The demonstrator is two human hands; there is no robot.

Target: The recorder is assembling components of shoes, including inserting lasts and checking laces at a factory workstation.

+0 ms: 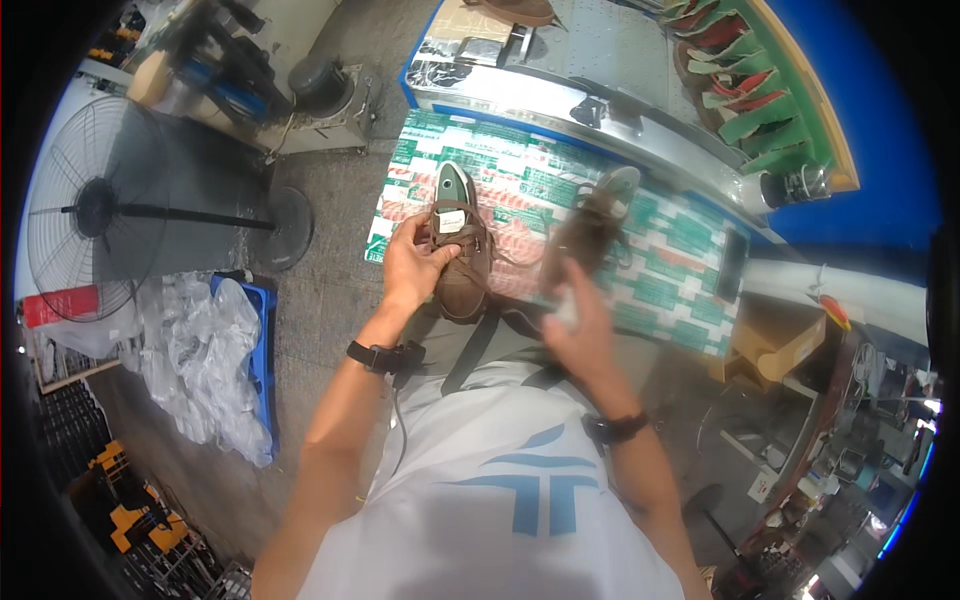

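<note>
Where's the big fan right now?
In the head view, the pedestal fan is at the far left, well left of the left hand, just above the crumpled clear plastic in the picture.

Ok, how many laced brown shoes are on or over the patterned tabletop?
2: the left shoe at the left hand; the right shoe, blurred, at the right hand. None seems hidden there.

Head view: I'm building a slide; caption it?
Left hand on one brown sneaker, blurred right hand at a second sneaker.
</note>
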